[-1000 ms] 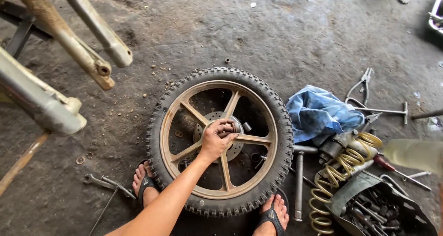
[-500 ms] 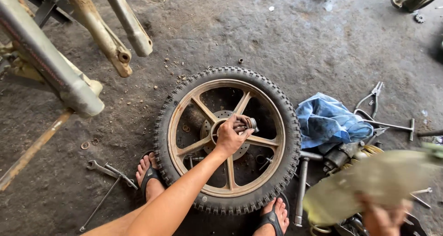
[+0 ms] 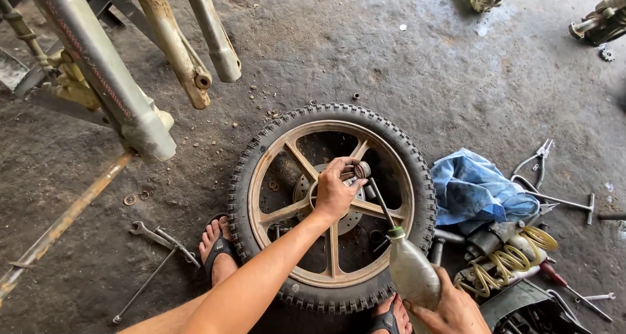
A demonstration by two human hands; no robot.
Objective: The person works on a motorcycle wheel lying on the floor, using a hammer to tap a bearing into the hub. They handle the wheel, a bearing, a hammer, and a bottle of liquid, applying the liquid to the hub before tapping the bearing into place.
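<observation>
Our left arm stretches forward and up from the lower left, bare to the wrist, and our left hand [image 3: 336, 192] is curled knuckles-up with the fingers pinched closed. Our right hand [image 3: 450, 311] sits low at the frame's bottom edge, seemingly wrapped in a closed grip, though partly cut off.

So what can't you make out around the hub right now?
Head view only:
- Hub centre: covered by left hand.
- Small part in left fingers: too small to identify.
- Right hand: cut off by bottom edge.
- Bottle contents: cloudy, unclear.
</observation>
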